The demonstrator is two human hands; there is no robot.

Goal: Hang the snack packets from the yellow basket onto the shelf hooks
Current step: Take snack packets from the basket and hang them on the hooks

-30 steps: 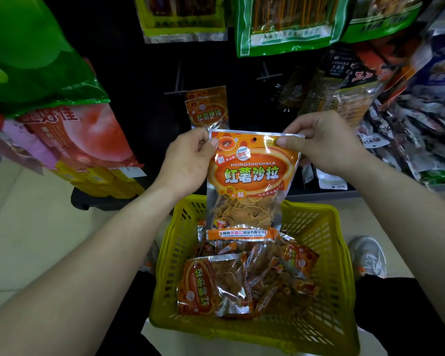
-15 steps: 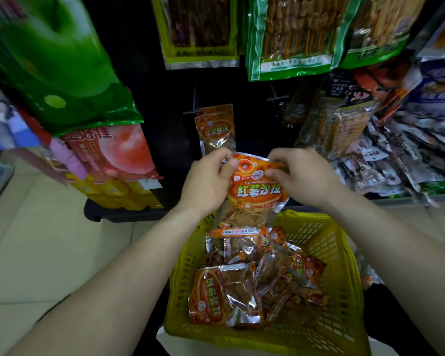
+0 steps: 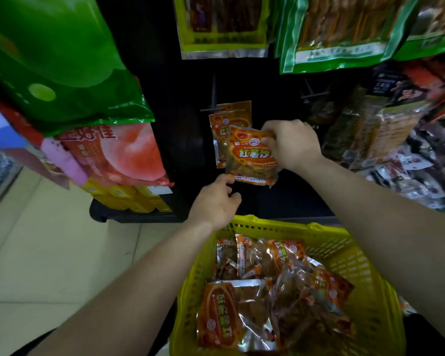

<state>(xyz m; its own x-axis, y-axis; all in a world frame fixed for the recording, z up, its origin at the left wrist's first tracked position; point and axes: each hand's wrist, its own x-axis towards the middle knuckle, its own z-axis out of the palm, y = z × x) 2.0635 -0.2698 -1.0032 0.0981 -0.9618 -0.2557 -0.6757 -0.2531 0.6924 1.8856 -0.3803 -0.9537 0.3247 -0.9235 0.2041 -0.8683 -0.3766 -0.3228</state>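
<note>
Orange foil snack packet (image 3: 251, 156) pinched in the right hand (image 3: 292, 143) – seemingly at the hook; left hand (image 3: 215, 202) loosely curled, empty, above the yellow plastic basket (image 3: 355, 255).

The basket (image 3: 350, 255) is showing yellow lattice; the held packet (image 3: 249, 155) is glowing orange with green lettering; the floor tiles (image 3: 49, 253) are looking beige.

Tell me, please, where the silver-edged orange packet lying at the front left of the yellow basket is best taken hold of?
Grip the orange packet by its flat silver top seal, pointing toward the shelf, coming from above with the left hand. The seal is thin, exposed and uncovered; the yellow basket wall blocks the side.
</note>
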